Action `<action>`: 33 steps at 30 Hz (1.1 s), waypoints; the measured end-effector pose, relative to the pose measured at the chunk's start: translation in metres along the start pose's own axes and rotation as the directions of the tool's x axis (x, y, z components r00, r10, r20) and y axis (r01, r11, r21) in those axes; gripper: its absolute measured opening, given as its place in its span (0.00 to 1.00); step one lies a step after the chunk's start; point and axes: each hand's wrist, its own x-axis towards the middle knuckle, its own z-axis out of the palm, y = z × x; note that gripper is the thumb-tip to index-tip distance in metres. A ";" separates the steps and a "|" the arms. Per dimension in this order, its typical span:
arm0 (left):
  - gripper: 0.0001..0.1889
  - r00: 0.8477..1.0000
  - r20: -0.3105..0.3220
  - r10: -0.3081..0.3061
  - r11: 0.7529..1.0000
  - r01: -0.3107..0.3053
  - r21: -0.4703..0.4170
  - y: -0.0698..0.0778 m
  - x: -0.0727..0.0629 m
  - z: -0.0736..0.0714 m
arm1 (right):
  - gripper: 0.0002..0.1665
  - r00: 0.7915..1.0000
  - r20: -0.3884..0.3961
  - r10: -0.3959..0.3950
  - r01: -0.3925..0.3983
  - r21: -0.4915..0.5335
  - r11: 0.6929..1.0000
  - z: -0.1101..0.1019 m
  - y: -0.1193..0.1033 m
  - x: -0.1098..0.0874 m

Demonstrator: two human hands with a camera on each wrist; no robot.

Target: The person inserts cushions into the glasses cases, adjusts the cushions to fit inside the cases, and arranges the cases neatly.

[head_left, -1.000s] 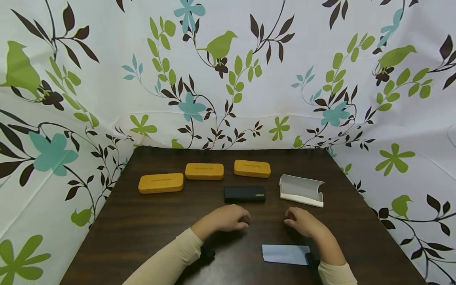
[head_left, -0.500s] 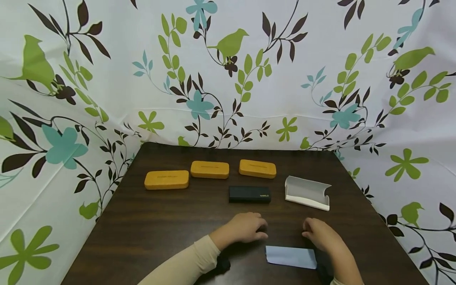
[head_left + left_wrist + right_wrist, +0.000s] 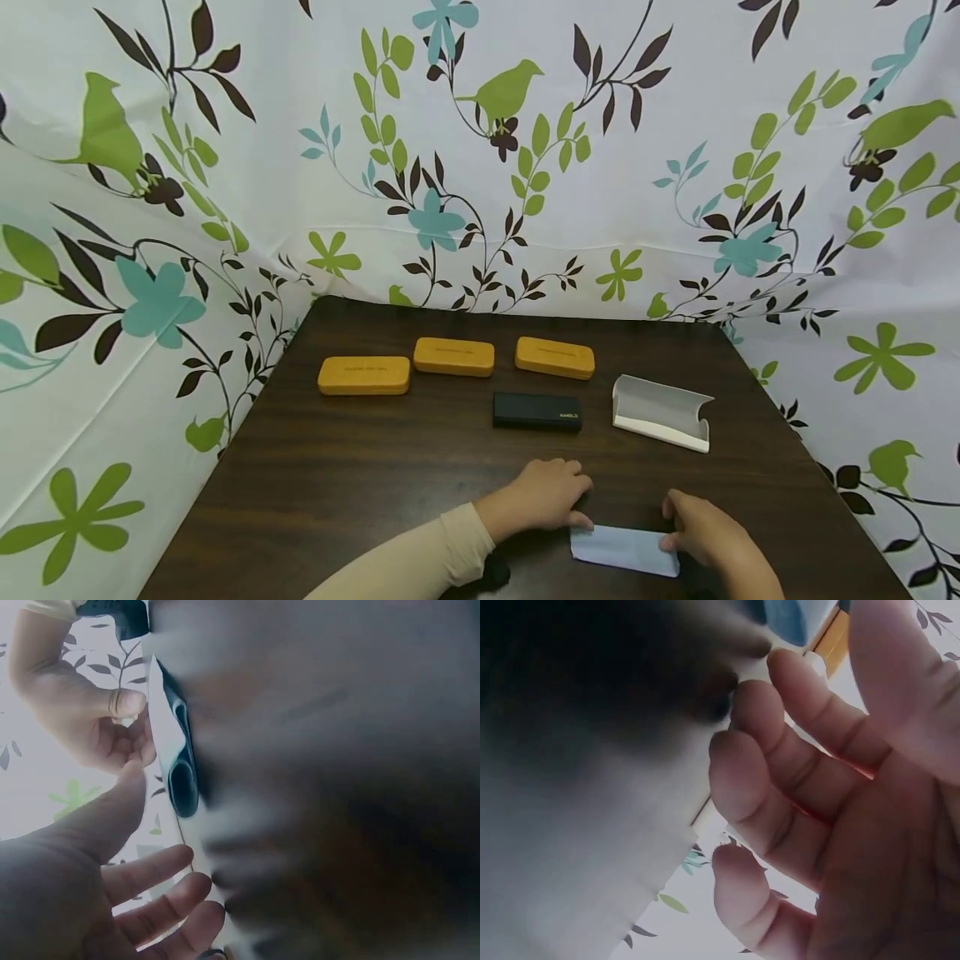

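A folded light-blue cloth (image 3: 624,550) lies flat near the front of the table, its looped folds (image 3: 182,784) showing end-on in the left wrist view. My left hand (image 3: 542,495) is at its left end, thumb tip right at the corner and fingers spread over the table. At the cloth's other end is my right hand (image 3: 711,533), its thumb overlapping the edge in the head view. In the right wrist view the right fingers (image 3: 780,765) are loosely bent, apart from the thumb, with nothing between them.
Beyond the hands sit a black case (image 3: 537,412) and an open white glasses case (image 3: 660,414). Three yellow cases, left (image 3: 364,376), middle (image 3: 454,357) and right (image 3: 555,358), line the back of the dark table (image 3: 360,483). Patterned fabric hangs behind.
Both hands have come back toward the front edge and reached the cloth's two ends. The head view has shifted slightly, and the cases and cloth lie as before.
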 end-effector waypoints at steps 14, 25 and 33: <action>0.24 0.997 0.051 -0.051 0.997 0.048 0.053 0.008 0.006 0.001 | 0.19 1.000 0.021 -0.021 0.021 -0.021 1.000 0.006 -0.010 0.001; 0.18 0.990 0.137 0.021 0.996 -0.009 -0.084 0.006 0.014 0.004 | 0.18 0.958 0.079 -0.277 0.257 0.201 0.945 -0.001 0.007 -0.001; 0.17 0.987 0.133 0.085 0.976 -0.056 -0.209 0.001 0.011 -0.002 | 0.15 0.938 0.083 -0.337 0.319 0.174 0.932 -0.001 0.008 0.000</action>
